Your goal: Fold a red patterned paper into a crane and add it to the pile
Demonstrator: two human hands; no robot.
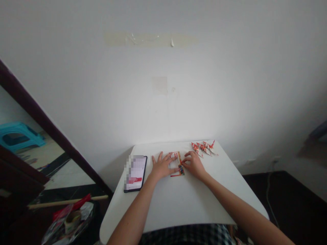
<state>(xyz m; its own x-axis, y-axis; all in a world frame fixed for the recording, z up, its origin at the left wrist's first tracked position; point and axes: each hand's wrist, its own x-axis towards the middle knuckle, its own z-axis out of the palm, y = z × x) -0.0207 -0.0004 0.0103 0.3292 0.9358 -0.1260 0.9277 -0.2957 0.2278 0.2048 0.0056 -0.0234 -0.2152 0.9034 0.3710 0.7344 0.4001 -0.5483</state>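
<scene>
A small printed sheet of paper (175, 164) in red, white and orange lies flat on the white table. My left hand (161, 166) rests across its left part with the fingers spread, pressing it down. At the sheet's right edge, my right hand (193, 164) has its thumb and fingertips closed together on the paper's border. Several folded red-and-white paper pieces with pointed tips (203, 149) sit just beyond my right hand, near the table's back edge.
Left of my left hand a phone (136, 173) with a lit, partly blurred screen lies on the white table (184, 207). The table's far edge meets a white wall (217, 85). On the floor at lower left stands a bin with rubbish (73, 217); a blue stool (20, 136) appears farther left.
</scene>
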